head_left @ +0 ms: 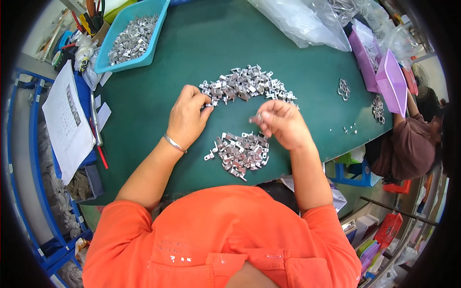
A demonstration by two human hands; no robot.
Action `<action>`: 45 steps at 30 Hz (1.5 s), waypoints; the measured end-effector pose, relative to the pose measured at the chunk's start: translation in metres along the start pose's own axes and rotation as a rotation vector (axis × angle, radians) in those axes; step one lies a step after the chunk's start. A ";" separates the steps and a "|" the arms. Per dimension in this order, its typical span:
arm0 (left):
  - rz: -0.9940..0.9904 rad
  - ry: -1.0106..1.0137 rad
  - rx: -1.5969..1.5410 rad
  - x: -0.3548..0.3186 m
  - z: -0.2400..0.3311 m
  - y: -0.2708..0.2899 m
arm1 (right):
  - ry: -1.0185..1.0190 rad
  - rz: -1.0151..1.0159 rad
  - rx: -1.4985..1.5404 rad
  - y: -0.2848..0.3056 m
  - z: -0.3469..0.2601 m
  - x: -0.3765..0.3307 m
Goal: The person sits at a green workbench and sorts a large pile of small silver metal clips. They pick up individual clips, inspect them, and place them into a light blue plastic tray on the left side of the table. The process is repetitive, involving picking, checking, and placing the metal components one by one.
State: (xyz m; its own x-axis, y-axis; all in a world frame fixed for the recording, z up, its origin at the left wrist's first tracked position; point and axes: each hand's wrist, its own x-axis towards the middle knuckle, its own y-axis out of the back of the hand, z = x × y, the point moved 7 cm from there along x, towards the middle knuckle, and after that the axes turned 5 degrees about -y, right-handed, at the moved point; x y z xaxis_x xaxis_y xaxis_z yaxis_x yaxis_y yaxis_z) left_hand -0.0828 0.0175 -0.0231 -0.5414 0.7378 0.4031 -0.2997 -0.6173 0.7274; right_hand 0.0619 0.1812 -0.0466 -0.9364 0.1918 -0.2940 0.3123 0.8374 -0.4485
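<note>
Two heaps of small silvery metal brackets with holes lie on the green table (192, 53). The far heap (249, 84) spreads out in an arc, and the near heap (240, 156) is close to my body. My left hand (187, 113), with a metal bangle on its wrist, is closed at the left end of the far heap. Its thumb and fingertips meet beside the brackets there; whatever they pinch is too small to make out. Between the two heaps, my right hand (285, 126) pinches one small metal bracket (254, 119) between thumb and fingers.
A blue basket (156, 45) of similar brackets stands far left, near papers (69, 120) and a red pen (102, 157). Clear plastic bags (307, 24), purple baskets (391, 81) and metal rings (343, 90) occupy the right side. Another person (408, 144) sits beyond the right edge.
</note>
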 end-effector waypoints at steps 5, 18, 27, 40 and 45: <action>0.069 0.029 -0.177 -0.003 0.000 0.003 | 0.282 -0.004 -0.929 -0.034 -0.025 -0.008; -0.083 0.713 -1.504 -0.022 -0.017 -0.037 | 0.668 0.569 -1.169 -0.008 -0.044 0.011; -0.497 -0.007 -0.834 -0.019 0.027 -0.019 | 0.306 -0.277 -1.023 -0.063 -0.028 -0.011; 0.104 0.029 -0.307 -0.004 -0.003 -0.002 | 0.621 0.346 -1.205 -0.048 -0.026 0.036; 0.031 0.430 -1.184 -0.010 -0.011 -0.021 | 0.534 0.235 -1.013 -0.048 -0.035 0.019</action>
State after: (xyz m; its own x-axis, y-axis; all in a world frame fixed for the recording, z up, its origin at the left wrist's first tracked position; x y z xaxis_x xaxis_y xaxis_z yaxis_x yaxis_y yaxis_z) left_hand -0.0797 0.0198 -0.0488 -0.7055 0.7078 0.0364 -0.6809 -0.6626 -0.3119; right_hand 0.0238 0.1625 -0.0007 -0.8962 0.3854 0.2200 0.4420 0.7316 0.5191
